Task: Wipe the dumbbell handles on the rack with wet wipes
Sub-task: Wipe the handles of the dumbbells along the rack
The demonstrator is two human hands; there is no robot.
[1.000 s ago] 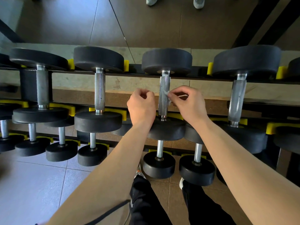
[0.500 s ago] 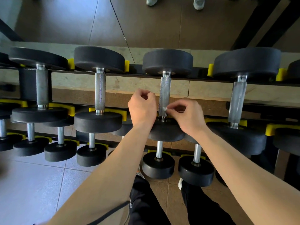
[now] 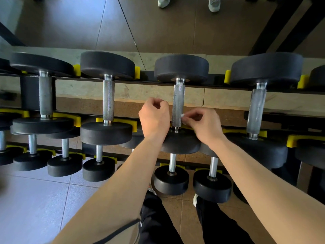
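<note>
- Right hand point(image 3: 205, 126) pinches a wet wipe point(image 3: 182, 116) against the middle dumbbell handle point(image 3: 178, 103).
- Left hand point(image 3: 154, 118) curls beside it; cannot tell if it holds anything.
- Best to rub all round it.

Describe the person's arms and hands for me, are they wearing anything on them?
The left forearm and right forearm are bare, no sleeves in view. The left hand and right hand have no gloves, and no rings, watch or wristbands show. Black trousers appear below the arms.
</note>
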